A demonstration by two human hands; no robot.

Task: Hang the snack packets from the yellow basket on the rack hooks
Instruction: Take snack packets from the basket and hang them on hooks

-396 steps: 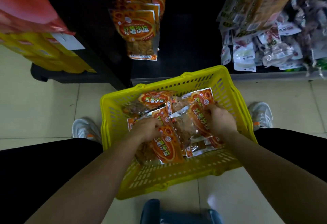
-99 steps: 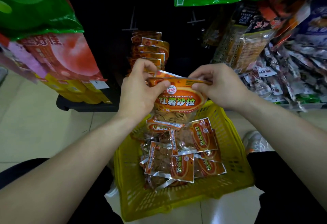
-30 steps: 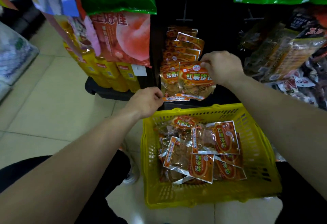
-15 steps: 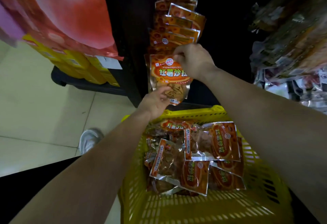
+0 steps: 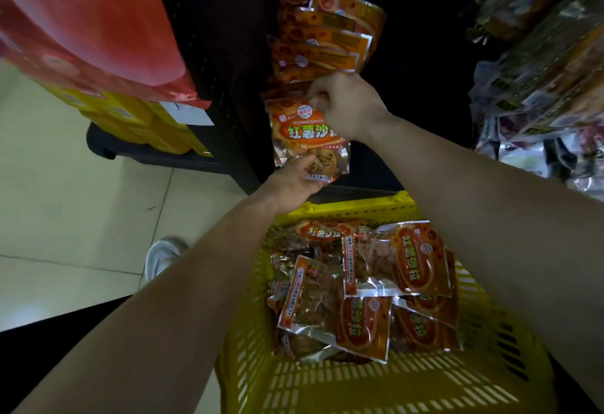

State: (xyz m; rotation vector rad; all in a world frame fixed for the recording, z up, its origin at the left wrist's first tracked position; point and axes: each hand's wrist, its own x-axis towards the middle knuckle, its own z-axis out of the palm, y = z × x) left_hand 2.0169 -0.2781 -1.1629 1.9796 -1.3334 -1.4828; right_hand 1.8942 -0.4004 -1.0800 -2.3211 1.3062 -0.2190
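Raised since a second ago from beside the basket's rim, the left hand (image 5: 291, 181) is now seen at the lower edge of an orange foil snack packet with a clear window (image 5: 304, 132), which is pinched there between thumb and fingers. The packet's top edge is gripped by the curled fingers of the right hand (image 5: 349, 106). The packet is held upright in front of the dark rack panel (image 5: 228, 37), at the front of a row of matching hung orange packets (image 5: 327, 31) seen above and behind it. The hook is hidden by the hand. Below, a yellow slatted plastic basket (image 5: 359, 387) is seen, with more loose orange packets (image 5: 415, 263) heaped inside. A white shoe (image 5: 163, 255) is visible on the pale tiled floor (image 5: 81, 201), left of the basket.
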